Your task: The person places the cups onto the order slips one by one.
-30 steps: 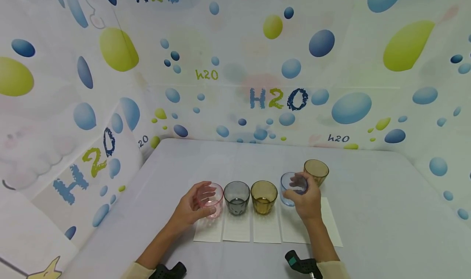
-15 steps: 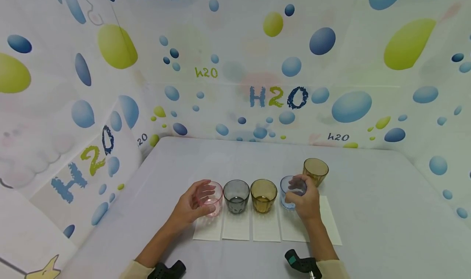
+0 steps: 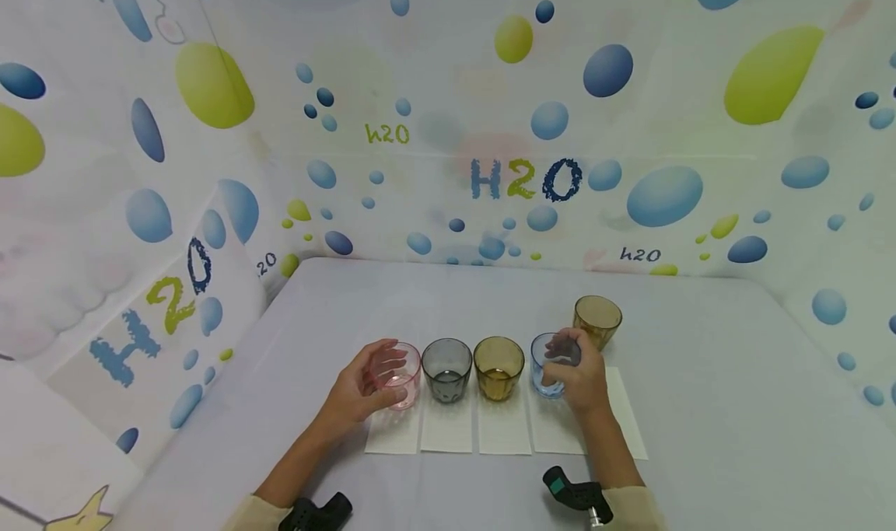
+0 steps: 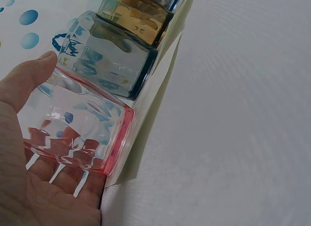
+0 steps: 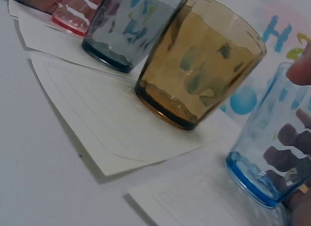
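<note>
My left hand [image 3: 355,391] grips a clear pink tumbler [image 3: 411,375] at the left end of a row, thumb on the near side and fingers round the back. The left wrist view shows the fingers through the wall of the pink tumbler [image 4: 82,124]. Beside it stand a grey tumbler [image 3: 447,368] and an amber tumbler [image 3: 499,366], both upright. My right hand [image 3: 588,383] holds a clear blue tumbler [image 3: 540,368] at the right end, a gap away from the amber one. In the right wrist view, the base of the blue tumbler [image 5: 250,182] sits close over paper.
Several white paper sheets [image 3: 446,434] lie side by side under the row. Another amber tumbler [image 3: 598,317] stands behind my right hand, on the white table [image 3: 714,375]. A patterned backdrop [image 3: 434,64] rises behind the table's far edge.
My right hand has lowered the blue tumbler slightly toward the paper. My left hand keeps its grip on the pink tumbler. The head view has tilted a little.
</note>
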`<action>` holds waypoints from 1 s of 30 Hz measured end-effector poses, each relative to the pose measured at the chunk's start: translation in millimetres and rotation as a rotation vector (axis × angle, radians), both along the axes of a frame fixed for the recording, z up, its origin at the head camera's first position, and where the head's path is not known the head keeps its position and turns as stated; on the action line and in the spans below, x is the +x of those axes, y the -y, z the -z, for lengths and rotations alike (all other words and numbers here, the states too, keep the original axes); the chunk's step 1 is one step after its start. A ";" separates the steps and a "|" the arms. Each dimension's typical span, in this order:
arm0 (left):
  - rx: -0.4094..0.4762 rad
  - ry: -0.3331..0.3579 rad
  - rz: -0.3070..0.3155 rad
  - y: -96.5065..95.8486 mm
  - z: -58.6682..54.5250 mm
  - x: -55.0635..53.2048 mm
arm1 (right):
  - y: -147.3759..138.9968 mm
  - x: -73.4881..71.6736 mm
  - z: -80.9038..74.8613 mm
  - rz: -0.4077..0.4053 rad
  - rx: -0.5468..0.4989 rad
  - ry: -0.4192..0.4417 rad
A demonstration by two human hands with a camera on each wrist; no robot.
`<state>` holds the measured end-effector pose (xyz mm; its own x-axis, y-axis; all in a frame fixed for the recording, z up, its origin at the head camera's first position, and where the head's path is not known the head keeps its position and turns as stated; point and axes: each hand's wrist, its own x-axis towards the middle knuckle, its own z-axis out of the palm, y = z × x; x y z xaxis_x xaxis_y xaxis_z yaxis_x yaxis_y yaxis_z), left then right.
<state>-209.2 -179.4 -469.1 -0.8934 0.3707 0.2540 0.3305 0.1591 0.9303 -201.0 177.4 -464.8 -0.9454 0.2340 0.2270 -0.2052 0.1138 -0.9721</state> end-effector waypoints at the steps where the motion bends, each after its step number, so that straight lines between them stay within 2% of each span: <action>1: 0.002 -0.002 0.002 -0.3 -0.1 0.0 | -1.0 0.0 -1.4 -0.012 -0.007 0.010; 5: 0.004 -0.004 -0.001 -1.3 -1.0 0.3 | -5.5 0.3 -5.7 -0.076 -0.022 0.040; 15: 0.005 -0.019 0.000 -0.4 0.5 -0.5 | -17.6 4.6 -5.5 -0.219 -0.009 0.026; 24: 0.003 0.012 -0.009 -1.1 -0.7 0.1 | -28.8 7.0 -10.9 -0.352 0.026 0.044; 30: 0.004 -0.015 -0.002 -0.8 -0.4 -0.5 | -33.7 5.6 -12.3 -0.356 0.067 0.009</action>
<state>-209.7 -178.7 -468.7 -0.8903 0.3680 0.2684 0.3438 0.1565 0.9259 -195.4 211.1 -452.5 -0.9669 -0.1258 0.2222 -0.2352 0.1002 -0.9668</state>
